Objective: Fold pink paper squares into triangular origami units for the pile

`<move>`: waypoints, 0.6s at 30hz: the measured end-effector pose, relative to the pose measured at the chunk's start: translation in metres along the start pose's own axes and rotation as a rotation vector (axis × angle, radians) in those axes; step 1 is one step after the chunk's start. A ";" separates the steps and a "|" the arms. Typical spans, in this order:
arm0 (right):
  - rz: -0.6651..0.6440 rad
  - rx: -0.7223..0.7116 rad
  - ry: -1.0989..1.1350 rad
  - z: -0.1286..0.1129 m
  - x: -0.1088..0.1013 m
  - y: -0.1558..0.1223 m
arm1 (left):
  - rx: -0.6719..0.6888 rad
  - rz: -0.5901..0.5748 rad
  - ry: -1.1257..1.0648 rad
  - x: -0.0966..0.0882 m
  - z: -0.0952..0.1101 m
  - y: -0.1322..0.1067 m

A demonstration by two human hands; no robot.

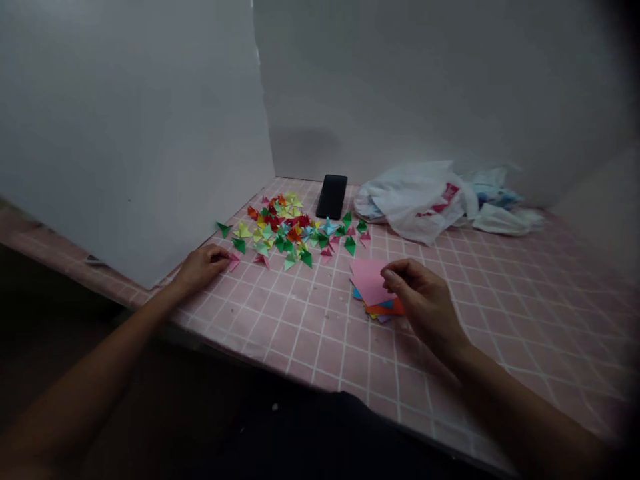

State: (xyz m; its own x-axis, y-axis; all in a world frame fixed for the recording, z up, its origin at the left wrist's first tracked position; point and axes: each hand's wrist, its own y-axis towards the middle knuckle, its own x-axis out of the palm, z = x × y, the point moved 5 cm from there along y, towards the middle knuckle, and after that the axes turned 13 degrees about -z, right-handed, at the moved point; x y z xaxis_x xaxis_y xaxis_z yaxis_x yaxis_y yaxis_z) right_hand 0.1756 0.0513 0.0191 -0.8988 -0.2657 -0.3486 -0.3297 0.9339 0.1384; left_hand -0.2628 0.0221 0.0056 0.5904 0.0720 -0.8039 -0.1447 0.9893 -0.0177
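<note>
Two hands [203, 268] [425, 303], one paper stack [373, 292], one smartphone [331, 197]

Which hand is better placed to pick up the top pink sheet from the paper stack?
Probably the right hand: its fingers are at the edge of the pink top sheet. The left hand is farther away, beside the folded paper triangles.

No readable text; plastic bag [415, 203] print illegible.

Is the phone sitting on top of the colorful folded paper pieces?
No, the black smartphone lies on the pink grid mat, beside the heap of folded paper triangles.
</note>
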 end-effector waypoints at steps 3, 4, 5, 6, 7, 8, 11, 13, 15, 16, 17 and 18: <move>0.019 -0.033 -0.060 -0.004 -0.009 0.005 | -0.029 -0.061 0.063 -0.001 -0.003 -0.001; 0.017 -0.029 -0.094 -0.006 -0.012 0.006 | -0.031 -0.065 0.066 -0.002 -0.004 -0.003; 0.006 -0.024 -0.129 -0.007 -0.015 0.008 | -0.029 -0.076 0.065 -0.003 -0.005 -0.004; -0.017 -0.012 -0.168 -0.009 -0.017 0.010 | -0.033 -0.088 0.063 -0.005 -0.006 -0.005; -0.041 0.008 -0.208 -0.009 -0.019 0.012 | -0.064 -0.090 0.050 -0.007 -0.007 -0.007; -0.064 0.030 -0.255 -0.010 -0.021 0.014 | -0.087 -0.059 0.022 -0.011 -0.007 -0.009; -0.161 0.101 -0.425 -0.007 -0.024 0.020 | -0.143 0.198 -0.010 -0.030 0.005 -0.018; -0.195 0.125 -0.514 -0.005 -0.025 0.021 | -0.096 0.299 -0.048 -0.035 0.021 -0.023; -0.225 0.137 -0.563 -0.002 -0.025 0.021 | -0.040 0.331 -0.068 -0.035 0.036 -0.025; -0.230 0.140 -0.570 -0.001 -0.025 0.021 | -0.007 0.318 -0.084 -0.033 0.041 -0.024; -0.226 0.135 -0.573 -0.001 -0.024 0.020 | 0.011 0.297 -0.107 -0.029 0.043 -0.023; -0.236 0.120 -0.573 -0.001 -0.023 0.019 | 0.002 0.294 -0.122 -0.027 0.041 -0.021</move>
State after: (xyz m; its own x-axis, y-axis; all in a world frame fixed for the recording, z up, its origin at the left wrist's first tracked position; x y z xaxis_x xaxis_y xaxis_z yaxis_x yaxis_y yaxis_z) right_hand 0.1895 0.0751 0.0311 -0.4976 -0.3285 -0.8028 -0.4357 0.8949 -0.0962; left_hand -0.2431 0.0042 0.0519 0.6146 0.3693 -0.6971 -0.3217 0.9242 0.2059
